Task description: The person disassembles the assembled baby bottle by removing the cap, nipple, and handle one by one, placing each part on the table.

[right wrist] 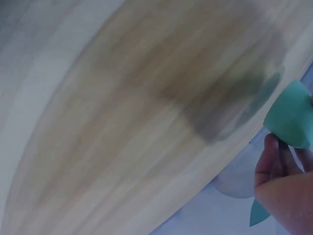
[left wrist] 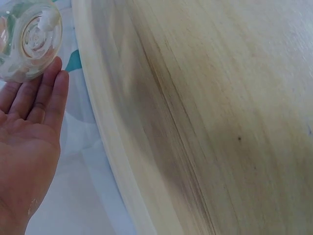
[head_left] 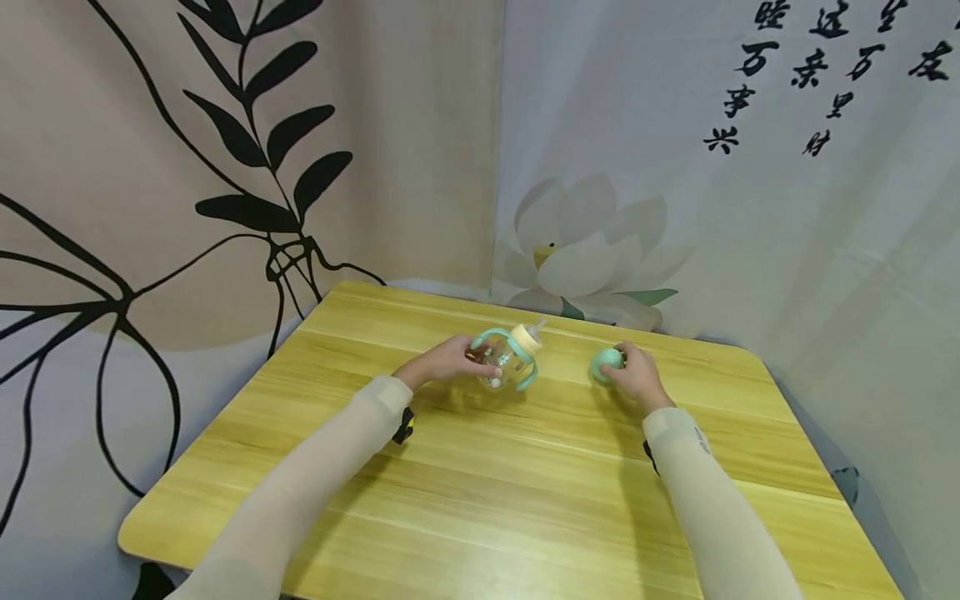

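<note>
Tabletop [head_left: 525, 492], hands [head_left: 447, 360] [head_left: 640, 379] around bottle [head_left: 508, 364] and cap [head_left: 606, 360]

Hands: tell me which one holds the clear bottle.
The left hand: it grips the clear bottle by its lower end, whereas the right hand holds a solid green cap.

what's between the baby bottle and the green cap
Nothing but bare wooden tabletop shows between the baby bottle in the left hand and the green cap in the right hand, seen in the head view.

Mint-green cap [head_left: 606, 362], streaked yellow table [head_left: 510, 492]
</note>
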The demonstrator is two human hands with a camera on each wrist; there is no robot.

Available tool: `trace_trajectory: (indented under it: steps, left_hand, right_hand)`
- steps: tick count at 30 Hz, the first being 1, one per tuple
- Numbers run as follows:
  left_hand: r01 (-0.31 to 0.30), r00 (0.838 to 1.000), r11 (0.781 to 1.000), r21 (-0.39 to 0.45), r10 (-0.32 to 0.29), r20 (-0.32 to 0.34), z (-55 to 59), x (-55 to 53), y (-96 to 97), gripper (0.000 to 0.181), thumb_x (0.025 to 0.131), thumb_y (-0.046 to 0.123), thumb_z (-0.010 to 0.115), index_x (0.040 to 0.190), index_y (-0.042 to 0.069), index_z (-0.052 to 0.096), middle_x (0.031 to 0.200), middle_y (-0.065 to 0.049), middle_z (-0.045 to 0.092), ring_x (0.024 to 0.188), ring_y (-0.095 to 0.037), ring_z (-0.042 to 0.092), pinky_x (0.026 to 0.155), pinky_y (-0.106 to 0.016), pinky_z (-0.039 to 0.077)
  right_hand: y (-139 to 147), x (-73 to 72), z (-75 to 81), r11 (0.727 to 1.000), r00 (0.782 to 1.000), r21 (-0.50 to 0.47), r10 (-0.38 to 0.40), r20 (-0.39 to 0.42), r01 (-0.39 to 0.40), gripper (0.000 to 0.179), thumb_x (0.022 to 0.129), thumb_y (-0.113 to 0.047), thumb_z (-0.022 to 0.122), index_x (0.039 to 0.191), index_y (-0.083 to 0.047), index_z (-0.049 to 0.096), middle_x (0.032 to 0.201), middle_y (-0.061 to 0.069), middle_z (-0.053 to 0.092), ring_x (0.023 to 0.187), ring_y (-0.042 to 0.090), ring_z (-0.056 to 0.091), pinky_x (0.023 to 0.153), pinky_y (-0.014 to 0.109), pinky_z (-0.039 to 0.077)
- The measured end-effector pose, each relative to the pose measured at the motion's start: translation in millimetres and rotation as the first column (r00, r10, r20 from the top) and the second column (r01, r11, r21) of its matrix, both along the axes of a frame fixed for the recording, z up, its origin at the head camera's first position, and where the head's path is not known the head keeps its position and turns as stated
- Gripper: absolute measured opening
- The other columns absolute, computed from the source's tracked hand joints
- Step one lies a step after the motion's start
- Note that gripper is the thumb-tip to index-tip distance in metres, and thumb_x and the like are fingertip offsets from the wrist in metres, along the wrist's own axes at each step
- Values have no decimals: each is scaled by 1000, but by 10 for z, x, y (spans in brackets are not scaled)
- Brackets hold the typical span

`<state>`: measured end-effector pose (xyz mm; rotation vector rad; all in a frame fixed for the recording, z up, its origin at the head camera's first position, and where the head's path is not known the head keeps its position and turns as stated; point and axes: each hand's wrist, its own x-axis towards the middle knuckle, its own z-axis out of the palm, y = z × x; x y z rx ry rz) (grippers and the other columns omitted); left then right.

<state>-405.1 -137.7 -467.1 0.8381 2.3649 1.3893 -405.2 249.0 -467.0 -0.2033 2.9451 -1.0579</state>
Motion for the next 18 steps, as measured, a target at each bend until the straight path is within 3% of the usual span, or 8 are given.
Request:
trace_trajectory:
  steps: [8, 14, 18]
  left_hand:
    - [-1, 1000, 1000, 0, 1, 8, 7, 9, -19, 23, 99, 34, 76, 97, 13, 65, 82, 1, 51, 79, -14, 44, 75, -32, 41]
    - [-22, 1000, 1000, -9, 22, 11, 55, 32, -10, 32, 98, 37, 76, 87, 15, 56, 83, 1, 50, 82, -15, 45, 76, -33, 41]
    - [-21, 1000, 1000, -13, 21, 10, 50, 33, 18, 32, 98, 38, 77, 89, 16, 56, 85, 2, 51, 83, -14, 46, 78, -32, 42]
  right_hand:
    - [29, -25, -108, 999, 999, 38, -19, 48, 18, 66, 106, -26, 61, 158, 7, 38, 154, 35, 46, 141, 52, 46, 115, 65, 38]
    - [12, -33, -151, 999, 998, 44, -33, 49, 30, 66, 105, -26, 62, 157, 6, 39, 153, 35, 47, 138, 54, 46, 114, 66, 38]
    - [-2, -14, -162, 997, 998, 71, -43, 45, 40, 66, 105, -26, 62, 157, 8, 38, 153, 37, 47, 138, 56, 43, 115, 68, 35]
